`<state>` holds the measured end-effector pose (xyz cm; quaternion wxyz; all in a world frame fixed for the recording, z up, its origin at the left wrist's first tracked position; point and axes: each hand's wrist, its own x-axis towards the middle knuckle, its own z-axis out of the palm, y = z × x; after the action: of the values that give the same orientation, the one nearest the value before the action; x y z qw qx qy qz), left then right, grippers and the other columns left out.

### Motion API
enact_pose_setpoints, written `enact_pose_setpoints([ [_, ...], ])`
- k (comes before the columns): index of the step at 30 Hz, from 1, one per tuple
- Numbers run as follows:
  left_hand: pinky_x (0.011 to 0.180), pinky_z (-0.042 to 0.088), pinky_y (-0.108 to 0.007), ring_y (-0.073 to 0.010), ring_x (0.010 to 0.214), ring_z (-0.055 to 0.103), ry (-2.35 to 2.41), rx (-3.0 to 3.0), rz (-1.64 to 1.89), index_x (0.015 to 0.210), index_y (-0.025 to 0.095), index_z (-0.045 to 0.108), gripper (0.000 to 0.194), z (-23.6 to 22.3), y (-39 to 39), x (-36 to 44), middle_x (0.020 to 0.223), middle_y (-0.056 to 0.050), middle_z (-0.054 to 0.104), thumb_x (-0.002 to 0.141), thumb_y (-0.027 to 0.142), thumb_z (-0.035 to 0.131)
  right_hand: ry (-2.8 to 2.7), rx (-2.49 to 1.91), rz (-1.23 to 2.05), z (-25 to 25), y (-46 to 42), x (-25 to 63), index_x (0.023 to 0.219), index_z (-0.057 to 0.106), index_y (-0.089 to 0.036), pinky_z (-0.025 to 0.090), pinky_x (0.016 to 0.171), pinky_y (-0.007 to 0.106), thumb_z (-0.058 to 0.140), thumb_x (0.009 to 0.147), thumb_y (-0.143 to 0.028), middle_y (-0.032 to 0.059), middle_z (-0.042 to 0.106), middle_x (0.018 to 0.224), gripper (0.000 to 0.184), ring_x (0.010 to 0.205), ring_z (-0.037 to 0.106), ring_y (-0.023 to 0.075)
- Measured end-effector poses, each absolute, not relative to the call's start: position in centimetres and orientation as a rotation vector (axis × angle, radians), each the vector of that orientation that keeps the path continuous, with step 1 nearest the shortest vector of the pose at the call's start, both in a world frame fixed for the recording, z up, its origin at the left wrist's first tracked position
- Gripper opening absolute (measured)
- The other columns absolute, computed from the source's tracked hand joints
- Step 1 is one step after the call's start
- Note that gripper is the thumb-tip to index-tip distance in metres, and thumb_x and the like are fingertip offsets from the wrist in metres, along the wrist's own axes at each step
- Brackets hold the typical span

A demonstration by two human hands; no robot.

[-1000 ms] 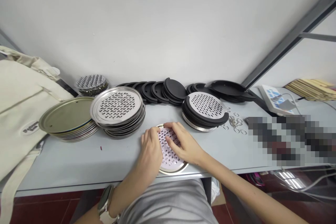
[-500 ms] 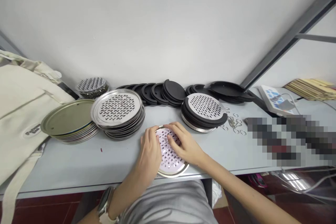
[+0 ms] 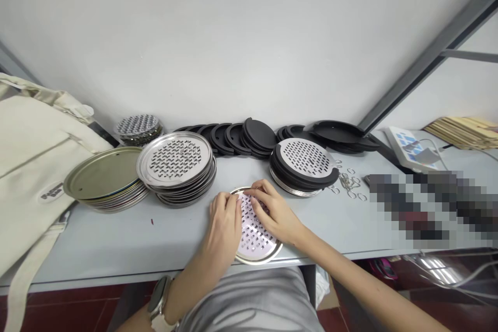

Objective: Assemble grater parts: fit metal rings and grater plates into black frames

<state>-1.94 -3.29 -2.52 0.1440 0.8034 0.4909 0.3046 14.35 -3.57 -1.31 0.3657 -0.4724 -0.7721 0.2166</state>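
Note:
A round metal grater (image 3: 257,241) with a pale lilac face and a shiny rim lies at the table's front edge. My left hand (image 3: 226,223) covers its left side, fingers bent and pressed together over the upper left rim. From the other side my right hand (image 3: 274,212) reaches over the grater's upper right, thumb and fingertips curled in toward my left fingertips. Whatever lies between those fingertips is hidden. Close by on the left is a stack of silver round graters (image 3: 177,161). To the right stands a pile of black round holders (image 3: 291,168) topped by a grater plate (image 3: 307,157).
Olive round plates (image 3: 107,174) are stacked at left, beside a cream bag (image 3: 35,166). Several black discs (image 3: 260,134) line the wall (image 3: 249,36). Metal rings (image 3: 350,182) lie right of the pile. Farther right are a white box (image 3: 410,148) and wooden boards (image 3: 462,132).
My fingertips have drawn closer together at the grater's top. The left fingers have shifted slightly right and down, and more of the upper rim shows. The surrounding stacks stay in place.

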Motion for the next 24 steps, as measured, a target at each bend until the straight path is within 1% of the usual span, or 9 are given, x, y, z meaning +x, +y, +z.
enact_pose_setpoints([
  [4,0.083,0.045,-0.035,-0.0196,0.086,0.053,1.425,2.33,0.852,0.098,0.017,0.057,0.023,-2.64,-3.32,-1.96,0.09,-0.006,0.051,0.098,0.017,0.034,-1.987,-1.226,0.565,-1.42,-3.53,14.3,0.112,0.062,-0.018,0.045,0.091,0.035,0.042,0.095,-0.015,0.0072,0.05,0.098,0.026,0.095,0.054,0.0197],
  [7,0.083,0.045,-0.037,-0.0204,0.086,0.053,1.44,2.329,0.807,0.098,0.016,0.057,0.023,-2.63,-3.37,-2.0,0.09,-0.007,0.051,0.098,0.018,0.034,-1.992,-1.227,0.567,-1.44,-3.62,14.3,0.112,0.062,-0.019,0.045,0.089,0.035,0.044,0.094,-0.015,0.0066,0.051,0.097,0.025,0.093,0.054,0.0194],
  [11,0.083,0.043,-0.04,-0.0218,0.087,0.052,1.452,2.344,0.76,0.099,0.016,0.057,0.024,-2.5,-3.43,-2.04,0.091,-0.007,0.051,0.098,0.018,0.033,-1.996,-1.226,0.568,-1.37,-3.73,14.34,0.115,0.059,-0.019,0.044,0.089,0.035,0.044,0.094,-0.016,0.0063,0.051,0.097,0.026,0.094,0.054,0.0196],
  [19,0.081,0.04,-0.04,-0.0227,0.089,0.051,1.467,2.387,0.749,0.101,0.017,0.055,0.022,-2.48,-3.49,-1.98,0.093,-0.006,0.052,0.098,0.018,0.034,-2.021,-1.234,0.548,-1.43,-3.75,14.41,0.113,0.058,-0.019,0.043,0.091,0.036,0.047,0.093,-0.017,0.0075,0.052,0.1,0.023,0.097,0.053,0.0209],
  [24,0.08,0.038,-0.038,-0.0225,0.09,0.052,1.476,2.408,0.769,0.097,0.018,0.055,0.02,-2.42,-3.47,-1.96,0.095,-0.006,0.054,0.097,0.018,0.035,-2.07,-1.274,0.45,-1.36,-3.69,14.44,0.109,0.059,-0.017,0.041,0.092,0.041,0.049,0.092,-0.019,0.008,0.053,0.097,0.02,0.094,0.05,0.0228],
])
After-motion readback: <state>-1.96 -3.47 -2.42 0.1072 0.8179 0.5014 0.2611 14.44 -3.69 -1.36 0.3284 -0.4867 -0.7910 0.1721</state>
